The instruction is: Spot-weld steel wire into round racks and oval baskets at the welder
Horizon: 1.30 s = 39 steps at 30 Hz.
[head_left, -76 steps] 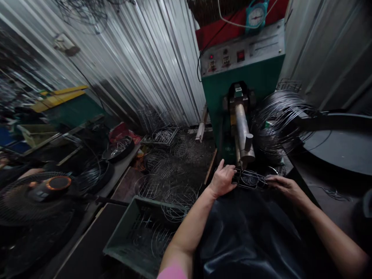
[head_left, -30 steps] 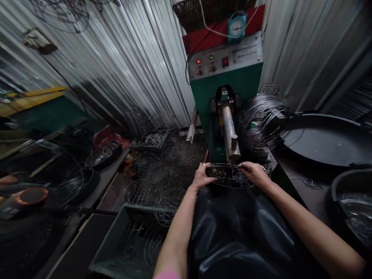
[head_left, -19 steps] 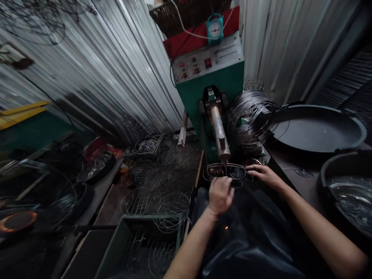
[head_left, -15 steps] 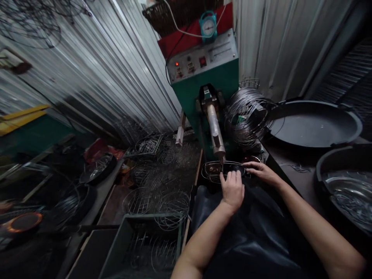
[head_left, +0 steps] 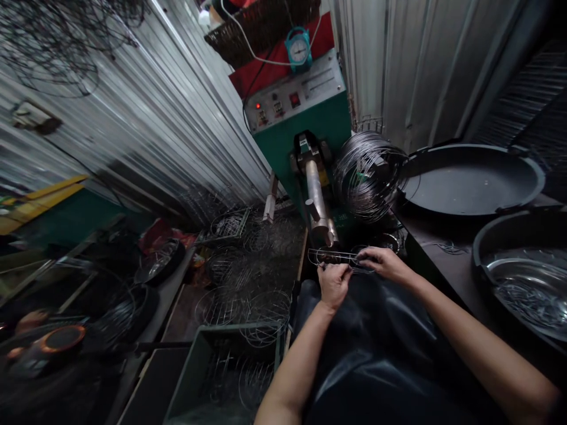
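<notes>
Just below the tip of a green spot welder's arm (head_left: 315, 192), I hold a round wire rack (head_left: 333, 255) of thin metal, with straight wires across it. My left hand (head_left: 334, 284) is closed on its near edge, thumb and fingers pinching the wire. Gripping the rack's right side is my right hand (head_left: 384, 262), fingers bent around the wires. Dim light and my fingers hide the exact contact points. A dark shiny apron (head_left: 376, 354) covers my lap under both hands.
The welder's cabinet (head_left: 305, 115) stands ahead, with a wire coil (head_left: 370, 177) beside it. To the right are a wide black pan (head_left: 473, 186) and a tub (head_left: 481, 254) holding a metal bowl of small pieces. Wire racks and a green crate (head_left: 188, 360) lie left.
The view has shifted, moving the welder left in the picture. The rack has turned, showing straight wires along its top. My left hand is lower against it, and my right hand's fingers have closed on the wires.
</notes>
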Motion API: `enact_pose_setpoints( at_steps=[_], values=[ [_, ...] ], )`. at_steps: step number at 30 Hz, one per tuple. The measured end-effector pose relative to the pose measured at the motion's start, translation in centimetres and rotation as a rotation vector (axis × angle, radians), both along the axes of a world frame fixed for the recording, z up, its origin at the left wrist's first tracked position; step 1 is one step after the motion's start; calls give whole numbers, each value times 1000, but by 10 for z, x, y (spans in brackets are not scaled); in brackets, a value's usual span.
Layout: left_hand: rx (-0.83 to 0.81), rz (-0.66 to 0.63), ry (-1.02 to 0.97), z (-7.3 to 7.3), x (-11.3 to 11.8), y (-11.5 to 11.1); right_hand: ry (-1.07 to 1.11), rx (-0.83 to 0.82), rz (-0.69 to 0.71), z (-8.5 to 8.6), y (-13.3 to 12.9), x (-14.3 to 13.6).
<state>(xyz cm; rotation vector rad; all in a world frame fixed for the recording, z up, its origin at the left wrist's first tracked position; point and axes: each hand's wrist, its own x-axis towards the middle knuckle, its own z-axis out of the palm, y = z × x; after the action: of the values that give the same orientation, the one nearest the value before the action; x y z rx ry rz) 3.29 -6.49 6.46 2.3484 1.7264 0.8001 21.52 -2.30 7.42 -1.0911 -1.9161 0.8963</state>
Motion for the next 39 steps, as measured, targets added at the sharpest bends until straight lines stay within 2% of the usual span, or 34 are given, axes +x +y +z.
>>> enact_pose_setpoints(
  at_steps=[3, 11, 15, 19, 22, 26, 28, 30, 32, 35, 39],
  values=[
    [15, 47, -111, -3, -12, 0, -111, 48, 29, 11, 2, -9],
    [2, 7, -325, -4, -32, 20, -196, 108, -29, 21, 17, -29],
    [-30, 29, -342, -1, -39, 32, -207, 99, -58, 26, 28, -38],
    [-62, 34, -348, 0, -43, 38, -182, 22, -63, 28, 35, -48],
    [-82, 22, -363, -1, -45, 39, -144, -5, -37, 29, 35, -42],
    [-47, 20, -297, 0, -43, 31, -25, -14, -102, 19, 27, -3],
    [62, 86, -226, -2, -37, 19, 5, -107, -156, 9, 20, 19],
    [198, 144, -140, -5, -29, 4, 0, -224, -152, -3, 13, 32],
    [291, 68, -45, -9, -19, -7, 15, -286, -113, -13, 8, 34],
    [311, -117, 105, -13, -5, -10, 82, -267, -110, -21, 5, 26],
    [249, -145, 222, -11, 6, 2, 120, -236, -134, -23, 5, 15]
  ],
)
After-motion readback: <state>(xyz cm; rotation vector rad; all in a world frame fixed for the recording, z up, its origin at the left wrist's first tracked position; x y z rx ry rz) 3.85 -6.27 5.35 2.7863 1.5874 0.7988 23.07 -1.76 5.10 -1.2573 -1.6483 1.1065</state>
